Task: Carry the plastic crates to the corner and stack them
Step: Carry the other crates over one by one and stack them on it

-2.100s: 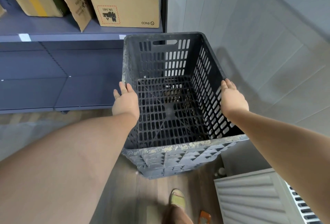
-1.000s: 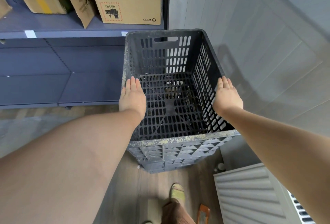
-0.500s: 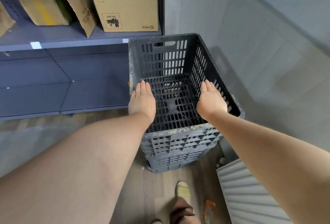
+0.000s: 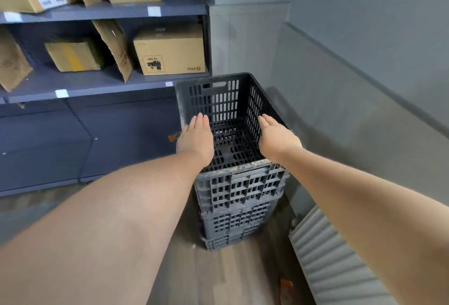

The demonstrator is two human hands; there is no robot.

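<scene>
A dark grey slotted plastic crate (image 4: 213, 100) sits on top of a stack of like crates (image 4: 233, 227) in the corner, between the shelving and the wall. My left hand (image 4: 195, 138) hovers flat over the top crate's left rim, fingers straight and holding nothing. My right hand (image 4: 277, 138) is held flat just inside the right wall, also empty. Whether either palm touches the rim I cannot tell. The top crate is empty inside.
Blue-grey shelving (image 4: 97, 85) with cardboard boxes (image 4: 170, 49) stands to the left of the stack. A grey wall (image 4: 340, 85) runs along the right. A white ribbed panel (image 4: 328, 263) lies low at the right. Wooden floor (image 4: 218, 275) lies in front.
The crate has gone down onto the stack and both hands have let go of its sides. My view has risen and pulled back, so the whole stack and a higher shelf show.
</scene>
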